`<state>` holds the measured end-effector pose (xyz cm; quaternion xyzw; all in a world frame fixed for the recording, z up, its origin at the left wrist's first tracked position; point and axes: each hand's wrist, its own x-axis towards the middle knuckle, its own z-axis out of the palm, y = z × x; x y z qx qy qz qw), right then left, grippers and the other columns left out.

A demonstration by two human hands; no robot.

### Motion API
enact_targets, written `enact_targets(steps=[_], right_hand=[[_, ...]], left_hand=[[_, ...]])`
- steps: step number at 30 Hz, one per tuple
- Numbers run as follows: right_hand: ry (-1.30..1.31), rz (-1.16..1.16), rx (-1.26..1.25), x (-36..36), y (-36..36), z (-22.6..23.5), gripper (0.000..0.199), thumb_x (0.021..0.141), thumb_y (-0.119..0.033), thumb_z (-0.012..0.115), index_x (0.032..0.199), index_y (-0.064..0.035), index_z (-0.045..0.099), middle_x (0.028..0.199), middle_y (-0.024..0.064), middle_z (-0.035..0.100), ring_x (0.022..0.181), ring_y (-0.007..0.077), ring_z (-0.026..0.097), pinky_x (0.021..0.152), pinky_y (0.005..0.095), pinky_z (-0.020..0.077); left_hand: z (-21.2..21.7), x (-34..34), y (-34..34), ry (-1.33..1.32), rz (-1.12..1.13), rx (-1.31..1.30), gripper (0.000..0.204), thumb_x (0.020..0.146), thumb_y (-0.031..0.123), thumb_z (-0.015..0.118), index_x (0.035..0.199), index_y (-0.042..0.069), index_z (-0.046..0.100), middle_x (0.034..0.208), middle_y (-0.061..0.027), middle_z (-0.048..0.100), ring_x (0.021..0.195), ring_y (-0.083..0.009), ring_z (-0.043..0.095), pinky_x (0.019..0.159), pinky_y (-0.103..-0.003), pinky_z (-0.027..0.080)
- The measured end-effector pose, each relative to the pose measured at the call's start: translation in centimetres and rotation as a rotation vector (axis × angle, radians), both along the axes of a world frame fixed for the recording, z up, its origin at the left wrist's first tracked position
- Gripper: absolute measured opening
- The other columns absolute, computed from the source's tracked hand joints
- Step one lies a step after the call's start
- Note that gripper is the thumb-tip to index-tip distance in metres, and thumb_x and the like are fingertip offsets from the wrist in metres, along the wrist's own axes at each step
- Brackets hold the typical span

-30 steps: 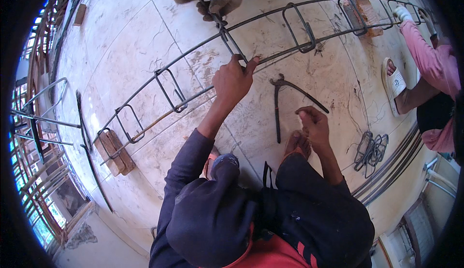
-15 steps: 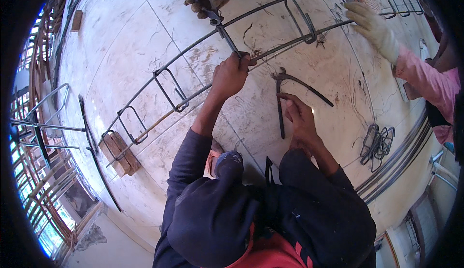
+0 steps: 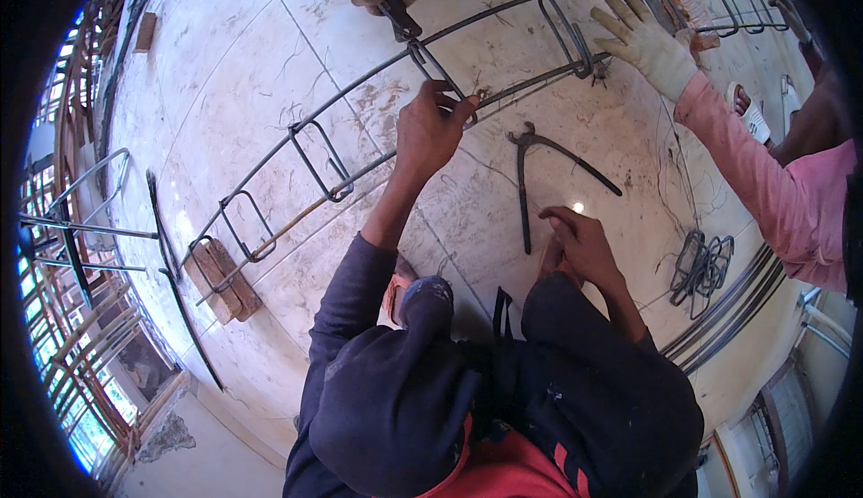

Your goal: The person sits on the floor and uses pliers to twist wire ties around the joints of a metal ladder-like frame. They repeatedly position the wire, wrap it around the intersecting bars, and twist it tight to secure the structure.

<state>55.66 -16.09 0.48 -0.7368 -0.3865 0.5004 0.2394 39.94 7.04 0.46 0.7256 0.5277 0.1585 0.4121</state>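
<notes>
A long frame of two steel bars [image 3: 351,91] with square stirrups across them lies over the floor. My left hand [image 3: 430,131] is closed at the near bar, fingers around the lower end of a stirrup [image 3: 447,70]. Its fingertips partly hide that joint. Near my right knee, my right hand [image 3: 582,248] is held with thumb and forefinger pinched; whether a thin wire is between them I cannot make out. Just beyond it, end-cutting nippers [image 3: 527,140] lie on the tiles with their handles spread apart.
Another person's hand grips pliers [image 3: 400,17] at the stirrup's far end. From the right reaches a co-worker's gloved hand [image 3: 649,47]. Bricks [image 3: 225,280] prop the frame. Loose stirrups [image 3: 701,269] and long rods [image 3: 733,314] lie at right, with wire scraps about.
The gloved hand has shifted left and off the frame. My left fingers have changed their hold at the joint. My right hand has drawn slightly back from the nippers.
</notes>
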Motion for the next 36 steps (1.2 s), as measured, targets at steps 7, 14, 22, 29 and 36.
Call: enact_targets(steps=[7, 14, 22, 29, 36], right_hand=[[0.024, -0.142, 0.148, -3.0, 5.4, -2.3, 0.025, 0.094, -0.017, 0.052, 0.112, -0.0063, 0.064, 0.085, 0.0148, 0.065, 0.075, 0.0243, 0.061, 0.072, 0.0341, 0.0473], [0.050, -0.149, 0.128, -3.7, 6.2, -2.6, 0.024, 0.095, -0.018, 0.051, 0.112, -0.0060, 0.064, 0.070, 0.0120, 0.060, 0.062, 0.0198, 0.057, 0.063, 0.0332, 0.0458], [0.105, -0.207, 0.193, -4.3, 5.8, -3.8, 0.025, 0.095, -0.020, 0.051, 0.110, -0.0062, 0.065, 0.067, 0.0111, 0.059, 0.059, 0.0182, 0.056, 0.062, 0.0326, 0.0467], [0.250, -0.246, 0.139, -4.7, 6.6, -4.0, 0.024, 0.095, -0.019, 0.050, 0.109, -0.0059, 0.066, 0.061, 0.0050, 0.052, 0.056, 0.0128, 0.050, 0.057, 0.0300, 0.0427], [0.292, -0.287, 0.138, -5.0, 6.4, -3.9, 0.025, 0.096, -0.020, 0.050, 0.109, -0.0063, 0.066, 0.060, 0.0042, 0.050, 0.056, 0.0115, 0.048, 0.056, 0.0299, 0.0410]], left_hand=[[0.3, 0.8, -1.9, 0.138, 0.150, 0.255, 0.045, 0.076, 0.035, 0.075, 0.097, 0.001, 0.053, 0.095, -0.0171, 0.059, 0.088, -0.0354, 0.060, 0.072, -0.044, 0.047], [-0.3, 0.7, -2.2, 0.056, 0.130, 0.276, 0.039, 0.079, 0.029, 0.072, 0.097, 0.001, 0.052, 0.095, -0.0190, 0.057, 0.084, -0.0364, 0.059, 0.070, -0.046, 0.045], [-0.4, 0.5, -2.0, -0.007, 0.108, 0.254, 0.034, 0.079, 0.021, 0.072, 0.098, 0.000, 0.054, 0.093, -0.0178, 0.056, 0.081, -0.0338, 0.058, 0.070, -0.044, 0.046], [0.0, 0.3, -1.9, 0.014, 0.111, 0.212, 0.031, 0.079, 0.021, 0.073, 0.093, -0.002, 0.058, 0.090, -0.0180, 0.059, 0.078, -0.0327, 0.060, 0.070, -0.043, 0.048], [0.1, -0.8, -1.8, 0.312, 0.095, 0.246, 0.054, 0.080, 0.047, 0.068, 0.090, -0.006, 0.067, 0.077, -0.0207, 0.067, 0.075, -0.0355, 0.065, 0.071, -0.042, 0.051]])
